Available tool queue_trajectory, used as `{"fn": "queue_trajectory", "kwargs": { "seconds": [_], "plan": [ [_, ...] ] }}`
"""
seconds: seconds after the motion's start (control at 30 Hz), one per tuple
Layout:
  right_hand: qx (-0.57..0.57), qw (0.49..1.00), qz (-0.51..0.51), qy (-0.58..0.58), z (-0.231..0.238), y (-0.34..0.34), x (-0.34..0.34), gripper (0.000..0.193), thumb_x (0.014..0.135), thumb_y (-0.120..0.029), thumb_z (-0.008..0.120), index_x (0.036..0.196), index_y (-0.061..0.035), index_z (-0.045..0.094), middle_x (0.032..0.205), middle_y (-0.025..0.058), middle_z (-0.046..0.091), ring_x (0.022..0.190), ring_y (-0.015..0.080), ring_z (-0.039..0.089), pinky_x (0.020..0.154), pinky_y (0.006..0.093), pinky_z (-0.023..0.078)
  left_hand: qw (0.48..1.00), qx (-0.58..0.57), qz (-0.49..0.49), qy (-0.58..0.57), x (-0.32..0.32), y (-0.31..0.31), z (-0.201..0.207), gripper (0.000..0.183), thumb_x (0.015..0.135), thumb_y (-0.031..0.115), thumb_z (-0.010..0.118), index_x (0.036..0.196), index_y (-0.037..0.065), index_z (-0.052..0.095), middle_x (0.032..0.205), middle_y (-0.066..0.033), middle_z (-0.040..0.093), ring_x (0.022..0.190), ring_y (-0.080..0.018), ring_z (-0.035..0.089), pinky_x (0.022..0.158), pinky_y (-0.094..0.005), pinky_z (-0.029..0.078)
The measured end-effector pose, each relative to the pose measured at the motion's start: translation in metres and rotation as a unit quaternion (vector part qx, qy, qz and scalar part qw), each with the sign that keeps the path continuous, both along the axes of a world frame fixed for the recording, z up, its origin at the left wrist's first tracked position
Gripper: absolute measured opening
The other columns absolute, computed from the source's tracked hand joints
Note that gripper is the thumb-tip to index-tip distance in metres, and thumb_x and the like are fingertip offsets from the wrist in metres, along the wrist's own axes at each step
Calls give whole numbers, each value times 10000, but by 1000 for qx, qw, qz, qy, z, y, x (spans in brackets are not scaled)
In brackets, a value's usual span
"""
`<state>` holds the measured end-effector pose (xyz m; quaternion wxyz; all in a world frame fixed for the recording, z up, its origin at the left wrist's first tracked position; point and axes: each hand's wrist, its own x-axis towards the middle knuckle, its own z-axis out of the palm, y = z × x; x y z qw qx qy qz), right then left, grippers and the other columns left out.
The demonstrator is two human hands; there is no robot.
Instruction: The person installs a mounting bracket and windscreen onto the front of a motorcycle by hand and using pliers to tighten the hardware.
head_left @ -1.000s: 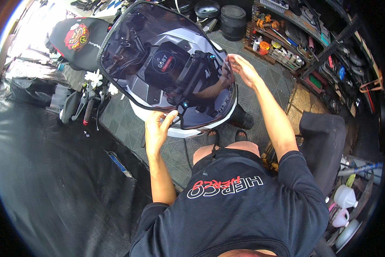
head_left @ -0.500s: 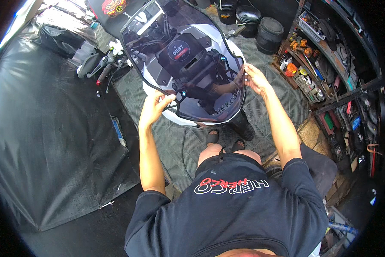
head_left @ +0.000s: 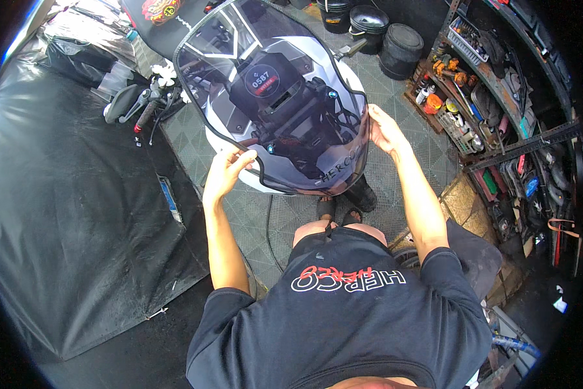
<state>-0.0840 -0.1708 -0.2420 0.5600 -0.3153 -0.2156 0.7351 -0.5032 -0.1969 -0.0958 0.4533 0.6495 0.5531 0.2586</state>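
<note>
A: Compared with the earlier frame, the windscreen [head_left: 272, 97] sits higher and nearer the middle of the view, and both hands have slid with it along its lower edge.

B: State the grip.

A: Left hand [head_left: 225, 172]: fingers curled together over the near left rim, thumb apparently underneath. Right hand [head_left: 383, 129]: fingers pressed together and flat against the right rim. Whether the right thumb hooks behind cannot be told.

B: Location of the windscreen?

A: Held over the front of the scooter [head_left: 239, 175], above the dash [head_left: 285, 97], which shows through the tinted panel. Seating against its mounts cannot be confirmed.

B: Correct procedure for this step?

A: In my judgement: keep both hands level on opposite rims, so the panel does not twist. Lower it squarely. Keep fingertips on the edge, not the face, to avoid smears. Watch the handlebar [head_left: 136, 107] at left and the shelf [head_left: 473, 84] at right for clearance.
</note>
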Motion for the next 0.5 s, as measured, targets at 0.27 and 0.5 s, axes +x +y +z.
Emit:
{"fn": "queue_trajectory", "kwargs": {
  "seconds": [0.27, 0.5],
  "plan": [
    [-26, 997, -24, 70, -19, 7, -1, 283, 1034, -248, 482, 1220, -50, 563, 1182, 89, 656, 1062, 184, 629, 957, 373, 505, 994, -43, 20, -97, 6, -4, -2, 229, 929, 188, 667, 1038, -12, 648, 814, -70, 690, 743, -127, 663, 709, -263, 504],
    [-85, 989, 74, 93, -41, 12, 13, 425, 1022, -410, 481, 1258, -70, 578, 1297, 102, 619, 1118, 184, 616, 964, 376, 500, 996, -56, -12, -71, 6, 0, 3, 329, 954, 188, 619, 1218, -8, 613, 842, -48, 694, 767, -98, 645, 725, -240, 474]
  ]
}}
